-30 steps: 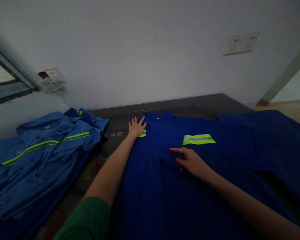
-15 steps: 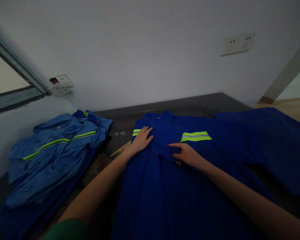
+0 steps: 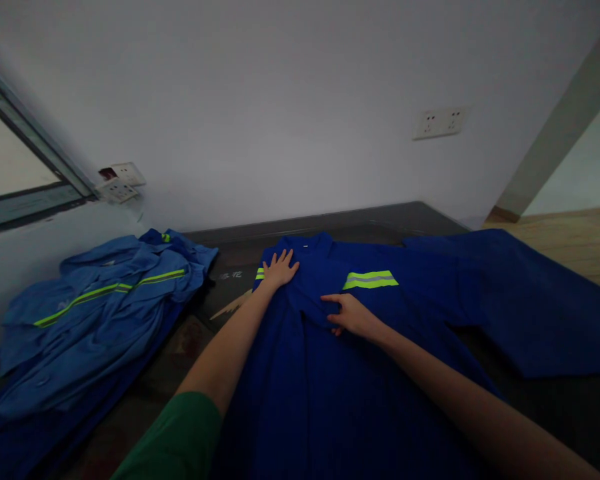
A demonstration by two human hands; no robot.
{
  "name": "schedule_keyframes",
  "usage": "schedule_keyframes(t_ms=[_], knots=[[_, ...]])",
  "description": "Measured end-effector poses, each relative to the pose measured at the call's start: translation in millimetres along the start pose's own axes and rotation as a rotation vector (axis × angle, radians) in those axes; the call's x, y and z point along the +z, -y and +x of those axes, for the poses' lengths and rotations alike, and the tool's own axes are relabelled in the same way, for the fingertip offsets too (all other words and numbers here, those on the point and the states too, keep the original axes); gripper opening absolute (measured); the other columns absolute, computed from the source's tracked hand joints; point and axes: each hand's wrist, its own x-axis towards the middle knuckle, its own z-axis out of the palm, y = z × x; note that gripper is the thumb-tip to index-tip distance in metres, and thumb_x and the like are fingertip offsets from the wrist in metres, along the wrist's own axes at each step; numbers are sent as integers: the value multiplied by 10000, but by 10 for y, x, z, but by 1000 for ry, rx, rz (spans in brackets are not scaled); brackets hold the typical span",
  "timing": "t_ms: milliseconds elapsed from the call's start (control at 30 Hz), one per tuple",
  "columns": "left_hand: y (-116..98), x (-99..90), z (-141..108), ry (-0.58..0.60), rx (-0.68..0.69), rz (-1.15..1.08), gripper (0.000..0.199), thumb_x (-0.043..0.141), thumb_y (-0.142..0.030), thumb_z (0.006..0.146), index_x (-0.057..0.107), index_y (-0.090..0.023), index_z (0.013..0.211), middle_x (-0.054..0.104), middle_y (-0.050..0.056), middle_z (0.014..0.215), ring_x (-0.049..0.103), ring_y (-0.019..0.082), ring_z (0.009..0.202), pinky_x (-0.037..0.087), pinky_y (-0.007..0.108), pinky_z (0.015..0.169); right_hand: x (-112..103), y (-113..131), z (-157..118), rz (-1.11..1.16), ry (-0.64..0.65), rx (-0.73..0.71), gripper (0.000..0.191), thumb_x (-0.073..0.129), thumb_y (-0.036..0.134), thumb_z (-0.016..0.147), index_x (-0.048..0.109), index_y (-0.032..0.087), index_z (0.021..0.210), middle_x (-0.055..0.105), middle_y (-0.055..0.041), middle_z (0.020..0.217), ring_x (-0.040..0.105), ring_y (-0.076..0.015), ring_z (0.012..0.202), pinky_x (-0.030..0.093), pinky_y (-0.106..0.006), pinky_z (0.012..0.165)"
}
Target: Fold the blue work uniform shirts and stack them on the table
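Note:
A dark blue garment (image 3: 290, 373) with a collar and yellow-green reflective strips (image 3: 371, 279) lies spread out in front of me. My left hand (image 3: 280, 269) rests flat with fingers spread on its upper left part, below the collar and beside the small left strip. To the right, my right hand (image 3: 353, 315) lies on the chest below the larger strip, its index finger stretched out to the left and the other fingers bent. I see nothing held in it; the undersides of its fingers are hidden.
Lighter blue garments with a reflective stripe (image 3: 115, 300) lie heaped on the left. More dark blue cloth (image 3: 545, 300) spreads out at the right. The dark table (image 3: 395, 217) meets a wall with sockets (image 3: 439, 123). A window frame (image 3: 35, 207) is at the left.
The view has shifted, so the garments appear further left and the sockets lower. The fingers of my left hand are spread a little wider on the garment. My right hand keeps its pointing pose.

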Motion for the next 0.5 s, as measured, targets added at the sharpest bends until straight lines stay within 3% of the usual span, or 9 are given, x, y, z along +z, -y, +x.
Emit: schedule_keyframes(t_ms=[133, 333, 500], knots=[[-53, 61, 64, -57, -90, -22, 757, 326, -659, 850, 225, -290, 1503, 209, 58, 1567, 120, 371, 1439, 62, 684, 1097, -50, 14, -8, 16, 2, 11, 616, 552, 4, 814, 424, 81, 1412, 661, -19, 614, 648, -126, 525, 517, -192, 531], [-58, 70, 84, -48, -141, 38, 863, 254, -783, 787, 210, -307, 1506, 152, 52, 1583, 99, 344, 1448, 72, 646, 1116, -103, 31, -1, -6, 9, 18, 610, 550, 8, 836, 408, 93, 1424, 676, -40, 674, 626, -103, 519, 517, -185, 540], [-40, 10, 161, 38, -202, 49, 885, 289, -854, 713, 257, -403, 1474, 102, 33, 1595, 73, 384, 1441, 114, 651, 1101, -108, 23, -7, -96, 9, 16, 601, 539, 6, 838, 419, 96, 1420, 704, -74, 730, 639, -114, 545, 507, -185, 535]])
